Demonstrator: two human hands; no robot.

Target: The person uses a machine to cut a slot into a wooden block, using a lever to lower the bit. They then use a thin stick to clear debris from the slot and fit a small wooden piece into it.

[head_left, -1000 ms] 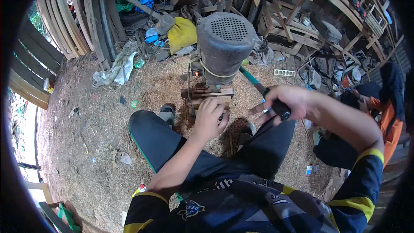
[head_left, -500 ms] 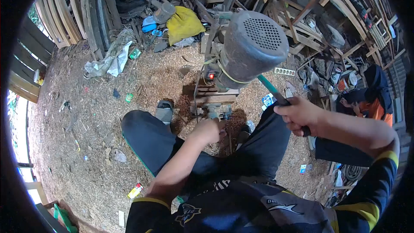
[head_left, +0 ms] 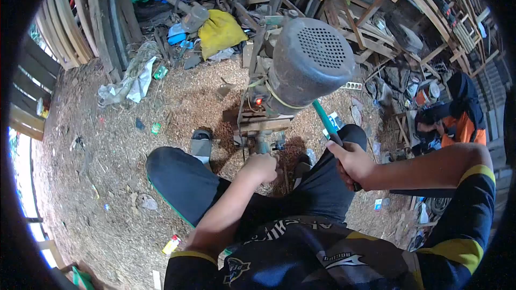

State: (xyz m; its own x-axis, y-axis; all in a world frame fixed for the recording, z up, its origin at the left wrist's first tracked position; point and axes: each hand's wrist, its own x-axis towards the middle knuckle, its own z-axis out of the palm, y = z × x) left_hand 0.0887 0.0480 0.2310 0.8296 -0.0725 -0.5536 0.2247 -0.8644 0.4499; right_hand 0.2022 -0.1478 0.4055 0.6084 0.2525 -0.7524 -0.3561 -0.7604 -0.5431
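A drill-press-like machine stands between my legs, its dusty grey motor housing (head_left: 314, 59) with a perforated cap toward me. From its right side slants a green lever (head_left: 325, 118) with a black grip. My right hand (head_left: 355, 166) is closed round that grip, above my right thigh. My left hand (head_left: 259, 168) is closed at the front of the metal vise (head_left: 264, 144) low on the machine; its back hides what the fingers hold. A wooden block (head_left: 265, 124) lies under the machine's head, just beyond the vise. A small red light (head_left: 259, 101) glows on the machine's side.
Shavings cover the ground. A yellow sack (head_left: 221, 33) and piled scrap lie beyond the machine. Timber pieces (head_left: 376, 8) are stacked at the upper right, boards (head_left: 105, 21) lean at the left. Another person in orange and dark clothing (head_left: 465, 123) is at the right.
My right hand has pulled the lever downward, closer to my right thigh. The left hand stays at the vise. The whole view has shifted slightly.
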